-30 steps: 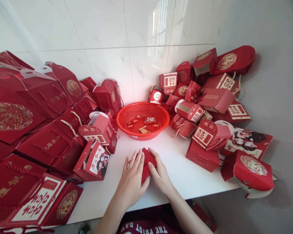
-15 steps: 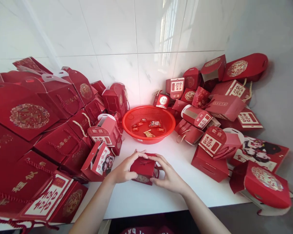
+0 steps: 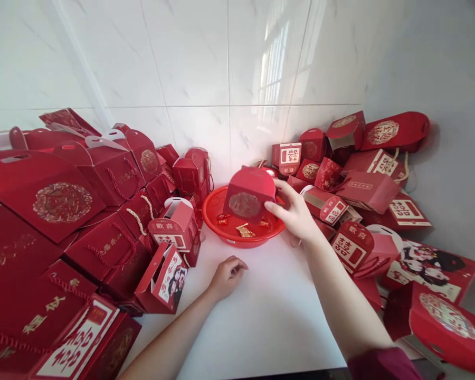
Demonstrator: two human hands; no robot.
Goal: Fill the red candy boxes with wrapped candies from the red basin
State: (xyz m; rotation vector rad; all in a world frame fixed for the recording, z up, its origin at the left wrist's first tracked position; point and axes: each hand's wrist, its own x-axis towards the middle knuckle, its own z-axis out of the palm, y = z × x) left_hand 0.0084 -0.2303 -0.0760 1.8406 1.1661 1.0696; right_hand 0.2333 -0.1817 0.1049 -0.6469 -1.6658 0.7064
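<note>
A small dark red gift box (image 3: 246,196) with a rounded top and a round printed emblem is held up by my right hand (image 3: 295,212), fingers and thumb around its right side. It hangs over the red plastic basket (image 3: 243,242), hiding part of it. Inside the basket lie a gold-wrapped piece (image 3: 245,230) and a few small red-wrapped ones. My left hand (image 3: 228,275) rests on the white tabletop in front of the basket, fingers curled in, with nothing visible in them.
To the left, many red gift boxes and bags (image 3: 103,227) with rope handles are stacked in rows. On the right, a loose pile of red boxes (image 3: 370,190) leans toward the grey wall. White tiles (image 3: 198,132) rise behind the basket.
My right hand has lifted the gift box off the table and carried it forward over the basket. My left hand has let go of it and curled up on the tabletop.
</note>
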